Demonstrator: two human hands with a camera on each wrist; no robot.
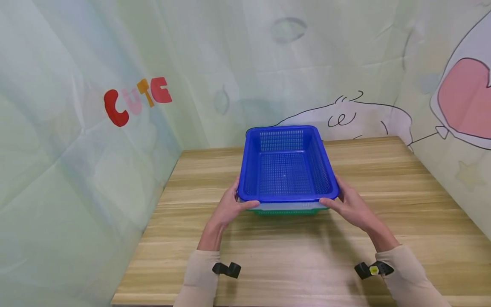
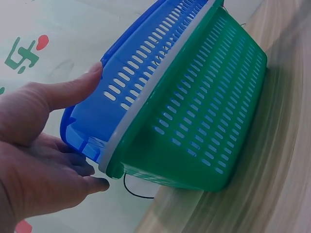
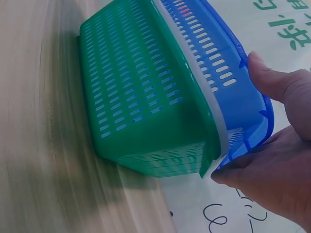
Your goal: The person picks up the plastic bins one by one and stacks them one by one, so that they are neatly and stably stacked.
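Observation:
A blue plastic basket (image 1: 287, 198) with slotted walls sits inside a whitish basket (image 1: 287, 206), and that one sits inside a green basket (image 2: 214, 165). Of the whitish one, little more than the rim shows. The blue rim stands above the other two. My left hand (image 1: 229, 207) grips the blue basket at its near left corner, thumb on the near rim and fingers along the side. At the near right corner my right hand (image 1: 350, 207) holds the same basket in a mirrored way. In both wrist views the fingertips come close to the whitish and green rims.
The stack stands on a wood-grain table (image 1: 184, 238), near its back edge. Behind and on both sides hangs a pale printed cloth (image 1: 215, 51) with letters and drawings. Each forearm wears a black strap, the left one (image 1: 226, 269) and the right one (image 1: 374, 270).

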